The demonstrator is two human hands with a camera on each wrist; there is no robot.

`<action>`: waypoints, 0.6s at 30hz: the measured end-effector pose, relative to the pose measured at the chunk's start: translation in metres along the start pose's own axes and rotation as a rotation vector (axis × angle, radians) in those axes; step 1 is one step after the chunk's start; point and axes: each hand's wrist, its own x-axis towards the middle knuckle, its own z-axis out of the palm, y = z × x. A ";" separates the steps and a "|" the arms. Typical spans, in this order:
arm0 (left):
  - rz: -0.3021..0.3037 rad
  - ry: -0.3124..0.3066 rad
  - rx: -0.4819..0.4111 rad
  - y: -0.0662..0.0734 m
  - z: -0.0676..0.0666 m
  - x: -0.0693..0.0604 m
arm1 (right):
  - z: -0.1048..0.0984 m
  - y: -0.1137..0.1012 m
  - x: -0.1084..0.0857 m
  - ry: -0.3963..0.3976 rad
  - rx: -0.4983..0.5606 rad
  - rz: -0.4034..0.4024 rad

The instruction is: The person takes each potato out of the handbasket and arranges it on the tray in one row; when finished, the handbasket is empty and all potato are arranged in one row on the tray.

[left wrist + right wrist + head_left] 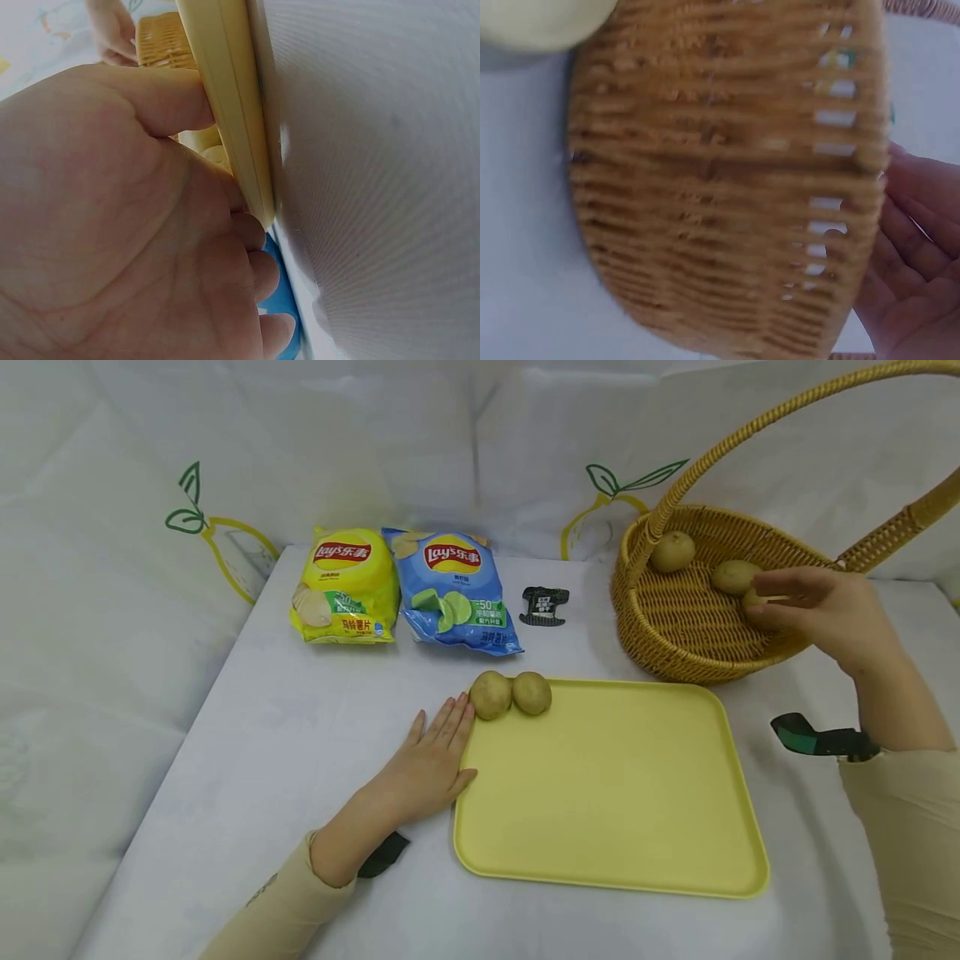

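- White table (300, 735): spans the frame; lower edge cut off.
- Yellow tray (615, 785): centre to lower right, flat on the table.
- Wicker basket (675, 664): upper right, just beyond the tray; tall handle cut off by the frame's top and right edges.
- Blue chip bag (459, 578) and yellow chip bag (347, 581): upper left of centre, side by side.
- Right hand (847, 614): upper right, over the basket's right rim, thumb and fingers about a potato; cannot tell whether it pinches. The right wrist view is blurred, and the basket wall hides the fingertips.
- Left hand (427, 772): centre, laid at the tray's left edge, fingers straight, thumb spread apart and touching the rim.
- Potatoes: a pair (512, 695) in the tray's upper left corner, just beside the left fingertips; two (672, 552) (734, 577) clear in the basket, left of the right hand; another (753, 598) at its fingertips, partly covered.
- Black item (544, 607): right of the blue bag; print too small to read.
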 end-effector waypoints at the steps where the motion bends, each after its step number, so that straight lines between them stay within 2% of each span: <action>1: 0.001 0.000 -0.001 0.000 0.000 0.000 | -0.002 0.003 0.003 0.001 -0.021 0.012; 7: 0.000 -0.005 -0.004 -0.001 0.000 0.001 | -0.015 0.018 0.018 0.011 -0.146 0.047; 14: -0.006 -0.009 -0.010 -0.001 0.000 0.001 | -0.021 0.027 0.032 -0.017 -0.159 0.062; 18: -0.009 -0.010 -0.009 -0.001 0.001 0.001 | -0.022 0.030 0.038 -0.036 -0.266 0.069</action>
